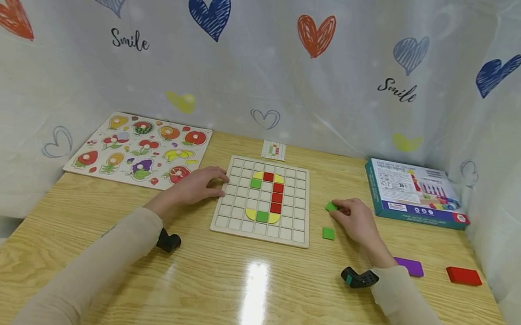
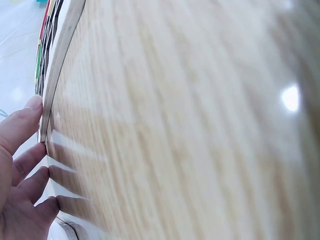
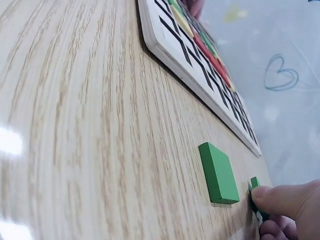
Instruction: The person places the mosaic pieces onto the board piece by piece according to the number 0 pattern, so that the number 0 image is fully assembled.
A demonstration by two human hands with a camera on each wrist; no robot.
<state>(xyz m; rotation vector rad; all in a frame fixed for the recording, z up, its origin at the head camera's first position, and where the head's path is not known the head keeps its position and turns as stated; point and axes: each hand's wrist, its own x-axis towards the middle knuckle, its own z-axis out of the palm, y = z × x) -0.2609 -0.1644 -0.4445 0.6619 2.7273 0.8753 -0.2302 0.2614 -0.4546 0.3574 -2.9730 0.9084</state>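
Note:
A square white grid board point(image 1: 235, 225) lies mid-table, with red, green and yellow pieces set in an outline on its cells. At its left edge rests my left hand point(image 1: 199, 183), the fingertips touching the rim; in the left wrist view the thumb point(image 2: 22, 122) meets the board's side. My right hand point(image 1: 355, 219) pinches a green square tile point(image 1: 331, 206) between thumb and fingers, right of the board. Nearer the front lies a second green tile point(image 1: 328, 233), flat on the table; the right wrist view shows this loose tile point(image 3: 220, 174) beside the pinched one.
Behind the board is a small pattern card point(image 1: 274, 150). A fruit puzzle board point(image 1: 165, 139) lies at the back left, a boxed set point(image 1: 416, 194) at the back right. Purple point(image 1: 410, 267) and red blocks point(image 1: 464, 276) lie by the right forearm. A curtain point(image 1: 254, 63) hangs behind the table.

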